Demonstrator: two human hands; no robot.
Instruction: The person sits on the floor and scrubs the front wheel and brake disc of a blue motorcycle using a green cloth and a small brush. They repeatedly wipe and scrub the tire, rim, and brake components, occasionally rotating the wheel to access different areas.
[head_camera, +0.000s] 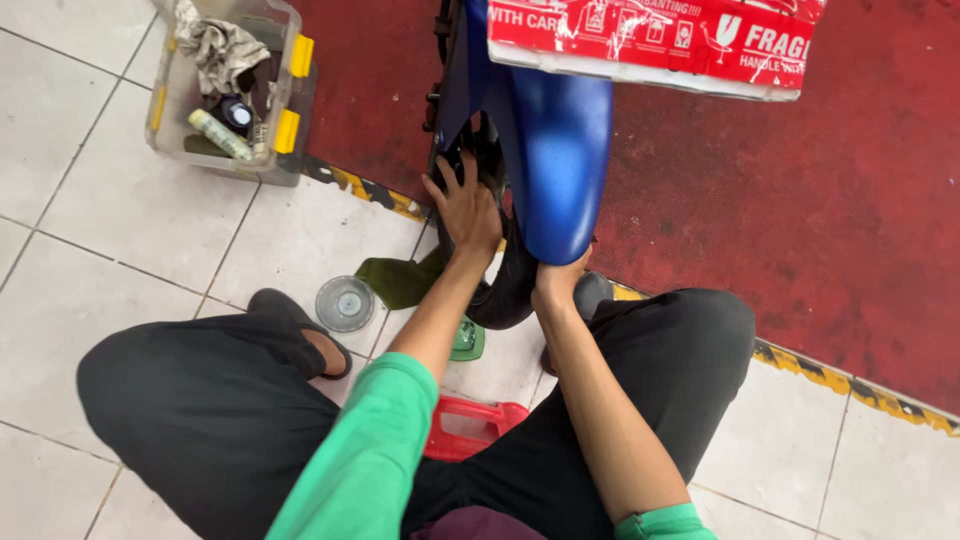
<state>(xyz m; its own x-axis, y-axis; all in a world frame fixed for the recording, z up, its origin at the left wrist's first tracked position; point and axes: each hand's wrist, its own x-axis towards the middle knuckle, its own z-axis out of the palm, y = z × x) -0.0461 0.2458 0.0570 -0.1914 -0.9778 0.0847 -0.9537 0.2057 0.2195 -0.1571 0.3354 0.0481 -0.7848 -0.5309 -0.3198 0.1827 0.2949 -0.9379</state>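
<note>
As both hands flank it | left hand (466, 205) on tyre (505, 290) | right hand (560, 275) under blue fender (553, 170)

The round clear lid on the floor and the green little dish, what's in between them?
In the head view, a dark green cloth lies on the tiles between the round clear lid and the small green dish, and the person's left forearm crosses above that gap.
</note>
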